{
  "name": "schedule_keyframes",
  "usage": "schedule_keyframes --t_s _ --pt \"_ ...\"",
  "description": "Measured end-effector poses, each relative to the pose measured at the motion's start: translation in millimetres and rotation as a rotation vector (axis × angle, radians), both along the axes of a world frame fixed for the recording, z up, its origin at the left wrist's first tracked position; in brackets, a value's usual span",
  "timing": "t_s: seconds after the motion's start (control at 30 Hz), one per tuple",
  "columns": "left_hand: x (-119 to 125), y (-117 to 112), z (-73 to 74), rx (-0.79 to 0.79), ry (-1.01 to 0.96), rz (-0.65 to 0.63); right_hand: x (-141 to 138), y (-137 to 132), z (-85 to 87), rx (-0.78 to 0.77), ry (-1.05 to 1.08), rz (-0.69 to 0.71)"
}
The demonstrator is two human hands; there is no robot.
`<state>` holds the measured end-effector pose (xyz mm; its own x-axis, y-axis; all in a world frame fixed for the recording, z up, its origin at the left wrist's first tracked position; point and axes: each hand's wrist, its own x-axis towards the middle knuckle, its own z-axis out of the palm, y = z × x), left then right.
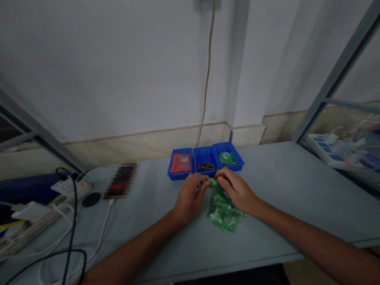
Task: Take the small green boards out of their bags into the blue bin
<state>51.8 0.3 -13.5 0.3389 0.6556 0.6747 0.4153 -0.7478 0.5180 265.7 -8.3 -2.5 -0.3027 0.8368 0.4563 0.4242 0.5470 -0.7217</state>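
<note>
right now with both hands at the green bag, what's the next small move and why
Probably ease the left hand and right hand slightly apart, to check whether the green bag opens there: both hands are close together at its upper end, and the rest of it spreads below them.

Left hand (pixel 189 197) and right hand (pixel 237 188), both pinching the green bag (pixel 223 214)!
They have its top edge over the grey table (pixel 270 172); just behind, a red packet (pixel 180 164) sits in the left blue bin (pixel 180 176), dark pieces (pixel 206 167) in the middle blue bin (pixel 204 153), a green packet (pixel 227 158) in the right blue bin (pixel 238 166). Off left lies a black disc (pixel 91 199).
</note>
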Motion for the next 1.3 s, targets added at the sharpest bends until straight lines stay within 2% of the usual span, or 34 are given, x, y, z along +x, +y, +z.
schedule_keyframes --t_s 0.23,0.47,0.57,0.83,1.03,1.1,1.2,1.3 --pt "1 0 -3.9 -0.132 -0.051 0.072 3 4 -7.4 0.048 0.031 -0.028" --pt "1 2 -7.5 -0.202 -0.093 0.161 3 5 -11.0 -0.017 0.098 0.003" --pt "1 2 -6.5 -0.217 -0.093 0.162 3 3 -8.8 -0.009 0.097 0.022" --pt "0 -2 2.7 -0.151 -0.033 0.109 6 1 1.3 0.133 -0.042 0.123" --pt "0 0 1.3 -0.233 0.014 0.135 2 4 -3.0 0.081 -0.042 -0.033" --pt "1 2 -1.6 -0.242 -0.044 0.121 2 4 -3.4 0.049 -0.019 -0.063" --pt "2 4 -4.4 -0.175 -0.101 0.086 1 4 -2.6 0.029 0.024 -0.082" --pt "2 4 -4.3 -0.088 -0.061 0.044 0 4 -2.1 0.023 0.051 -0.085"
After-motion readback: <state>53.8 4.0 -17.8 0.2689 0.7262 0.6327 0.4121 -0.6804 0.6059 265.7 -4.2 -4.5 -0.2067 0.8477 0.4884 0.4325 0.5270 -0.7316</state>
